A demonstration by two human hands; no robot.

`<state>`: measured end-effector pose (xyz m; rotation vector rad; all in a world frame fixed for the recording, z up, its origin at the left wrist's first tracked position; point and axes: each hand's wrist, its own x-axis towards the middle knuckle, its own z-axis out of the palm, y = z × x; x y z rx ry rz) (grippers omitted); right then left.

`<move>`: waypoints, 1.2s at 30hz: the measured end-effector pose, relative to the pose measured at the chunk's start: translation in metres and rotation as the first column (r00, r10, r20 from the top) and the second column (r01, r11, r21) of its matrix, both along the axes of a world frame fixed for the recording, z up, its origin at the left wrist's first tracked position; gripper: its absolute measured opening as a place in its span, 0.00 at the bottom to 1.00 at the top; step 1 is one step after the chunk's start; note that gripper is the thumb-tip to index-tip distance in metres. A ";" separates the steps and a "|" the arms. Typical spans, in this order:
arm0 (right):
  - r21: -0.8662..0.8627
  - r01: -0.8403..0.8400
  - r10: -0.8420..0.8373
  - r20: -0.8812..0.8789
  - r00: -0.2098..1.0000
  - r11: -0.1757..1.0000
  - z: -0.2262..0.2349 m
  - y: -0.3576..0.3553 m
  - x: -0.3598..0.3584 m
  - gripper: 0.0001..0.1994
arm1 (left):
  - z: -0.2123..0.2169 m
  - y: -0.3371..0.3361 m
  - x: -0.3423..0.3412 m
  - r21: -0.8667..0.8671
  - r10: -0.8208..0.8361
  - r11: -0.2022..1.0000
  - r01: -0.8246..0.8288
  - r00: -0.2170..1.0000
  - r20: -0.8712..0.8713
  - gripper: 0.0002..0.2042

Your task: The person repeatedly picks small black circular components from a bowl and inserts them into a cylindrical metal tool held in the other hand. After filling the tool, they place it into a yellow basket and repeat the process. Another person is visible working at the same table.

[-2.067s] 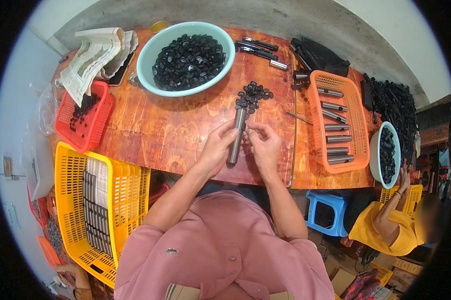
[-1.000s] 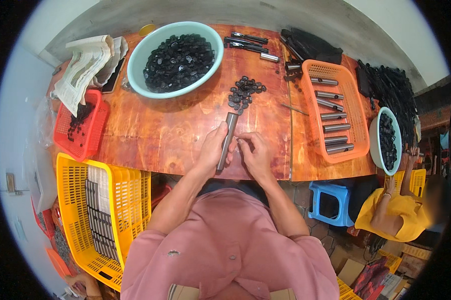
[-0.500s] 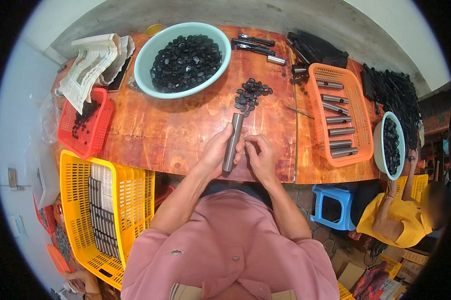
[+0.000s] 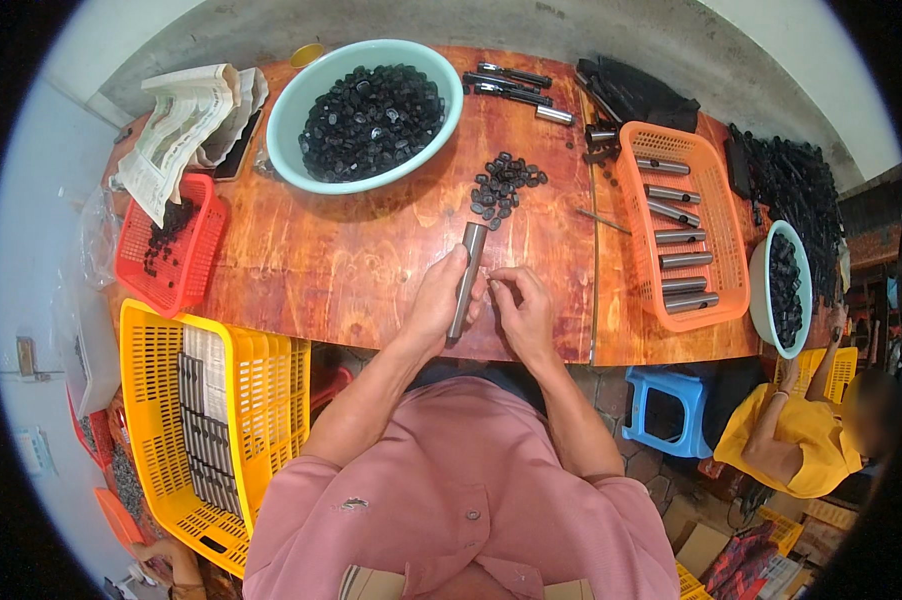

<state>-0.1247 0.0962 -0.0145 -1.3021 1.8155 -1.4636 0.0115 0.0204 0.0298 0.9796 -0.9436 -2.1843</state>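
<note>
A grey metal tube (image 4: 467, 280) stands tilted over the near part of the table, its top leaning slightly right. My left hand (image 4: 438, 300) is wrapped round the tube from the left. Close beside the tube on the right is my right hand (image 4: 524, 315), its thumb and forefinger brought together in a pinch; whatever they hold is too small to make out. Just beyond the tube's upper end lies a loose pile of small black oval pieces (image 4: 506, 185) on the wooden table (image 4: 371, 265).
A pale green basin (image 4: 283, 150) of black pieces stands far left. To the right, an orange basket (image 4: 733, 240) holds several tubes, with a smaller basin (image 4: 759, 300) beyond. A red basket (image 4: 211, 240) and a yellow crate (image 4: 296, 400) are left. A co-worker (image 4: 791, 440) sits at right.
My hands and the tube keep nearly the same pose. My right fingers have shifted only slightly beside the tube.
</note>
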 end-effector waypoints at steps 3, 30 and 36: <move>0.022 -0.009 0.009 -0.028 1.000 1.000 0.003 0.001 0.000 0.05 | 0.005 0.000 -0.005 0.020 -0.004 1.000 0.004 1.000 -0.018 0.23; 0.039 -0.003 0.002 0.022 1.000 0.999 -0.006 -0.001 -0.001 0.05 | -0.023 0.001 0.002 0.039 -0.099 0.993 0.109 0.972 -0.214 0.18; 0.001 -0.055 0.049 0.450 0.892 0.998 0.003 0.006 -0.001 0.11 | -0.012 0.006 -0.002 -0.055 -0.006 0.998 -0.005 0.979 -0.203 0.19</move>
